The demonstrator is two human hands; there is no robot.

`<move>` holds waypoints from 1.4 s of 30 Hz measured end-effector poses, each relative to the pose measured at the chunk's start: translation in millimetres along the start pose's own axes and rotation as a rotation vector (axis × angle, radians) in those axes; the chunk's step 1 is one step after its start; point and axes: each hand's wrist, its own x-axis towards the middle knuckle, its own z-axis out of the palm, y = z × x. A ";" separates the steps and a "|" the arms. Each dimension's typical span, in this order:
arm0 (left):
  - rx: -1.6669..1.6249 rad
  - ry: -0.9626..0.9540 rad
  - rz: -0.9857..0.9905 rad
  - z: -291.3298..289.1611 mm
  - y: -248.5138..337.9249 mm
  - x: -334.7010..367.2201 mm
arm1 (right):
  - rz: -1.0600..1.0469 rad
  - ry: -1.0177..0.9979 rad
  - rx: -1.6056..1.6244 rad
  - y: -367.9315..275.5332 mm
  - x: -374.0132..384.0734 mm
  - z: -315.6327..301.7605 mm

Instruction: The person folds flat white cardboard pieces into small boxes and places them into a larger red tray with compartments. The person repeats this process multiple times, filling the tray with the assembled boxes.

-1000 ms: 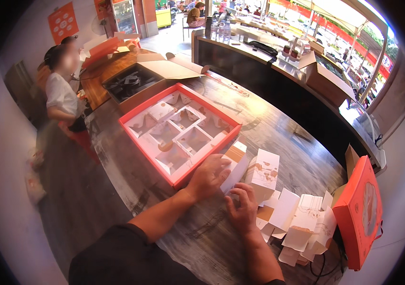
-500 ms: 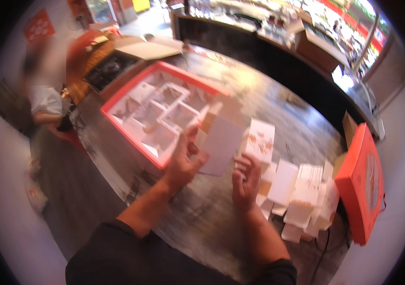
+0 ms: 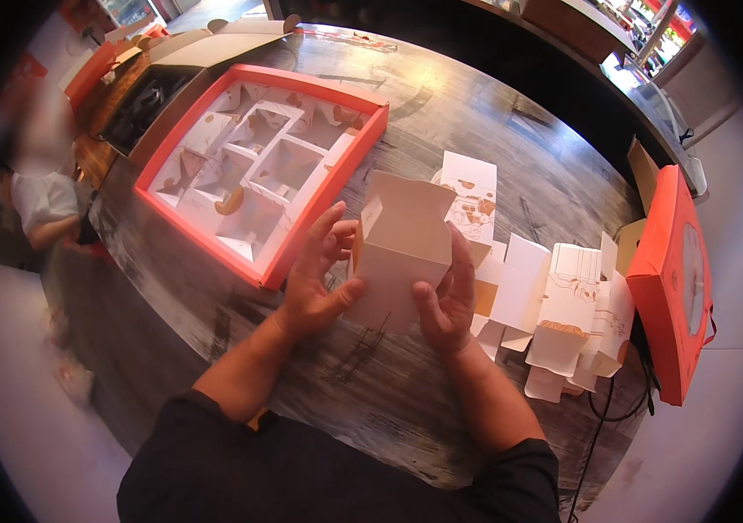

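Carton (image 3: 393,288), pale, one flap (image 3: 411,209) up, is gripped, I see, between the person's left hand (image 3: 319,279) and right hand (image 3: 448,305); a red-rimmed tray (image 3: 360,145) lies beyond the left hand; white cartons (image 3: 563,292) cluster to the right hand's right.

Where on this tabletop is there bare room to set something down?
Bare tabletop shows between the red tray and the dark counter, and between the held carton and the person's dark shirt. It is crowded at right, where white cartons bunch beside the red box.
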 end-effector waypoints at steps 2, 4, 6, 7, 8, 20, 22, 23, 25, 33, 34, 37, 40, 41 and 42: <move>-0.001 0.003 0.046 1.2 0.6 -0.8 | -0.054 -0.036 -0.099 -4.2 2.3 -2.2; 0.131 -0.073 0.051 -6.4 -2.5 -1.2 | -0.116 -0.085 -0.199 -9.7 7.7 -4.3; 0.144 -0.092 0.042 -7.7 -2.6 -0.3 | -0.125 -0.115 -0.253 -10.2 9.8 -6.2; 0.090 -0.074 0.032 -3.8 -1.2 0.7 | -0.103 -0.121 -0.257 -10.5 8.5 -6.9; 0.037 -0.056 0.023 -1.2 0.5 0.1 | -0.081 -0.126 -0.262 -11.3 6.0 -7.1; 0.068 -0.008 0.028 -6.6 -4.9 -0.8 | -0.063 -0.188 -0.244 -13.3 7.1 -3.8; 0.078 0.010 0.042 -3.2 -5.2 -1.7 | -0.040 -0.172 -0.257 -11.4 4.1 -5.2; 0.095 0.011 0.055 -1.6 -4.8 -0.9 | -0.057 -0.163 -0.269 -10.6 4.7 -6.2; 0.135 0.014 0.076 0.4 -1.6 0.4 | -0.091 -0.145 -0.287 -9.1 6.2 -6.2; 0.006 0.084 0.015 3.8 -14.5 -8.4 | -0.068 -0.161 -0.297 -15.5 7.9 -4.8; -0.079 0.129 -0.015 6.7 -17.6 -9.9 | -0.102 -0.158 -0.299 -15.4 9.7 -3.7; -0.142 0.133 0.004 10.2 -15.8 -7.0 | 0.055 0.030 0.148 -9.0 -1.9 11.5; -0.103 0.123 -0.022 14.0 -0.9 -1.1 | 0.070 0.037 0.176 -11.0 -2.0 12.6; -0.100 0.106 -0.035 12.6 -1.5 0.0 | 0.033 0.002 0.095 -10.1 -0.7 10.8; -0.096 0.090 -0.048 10.6 -2.5 0.6 | -0.004 -0.034 0.014 -8.8 1.8 7.2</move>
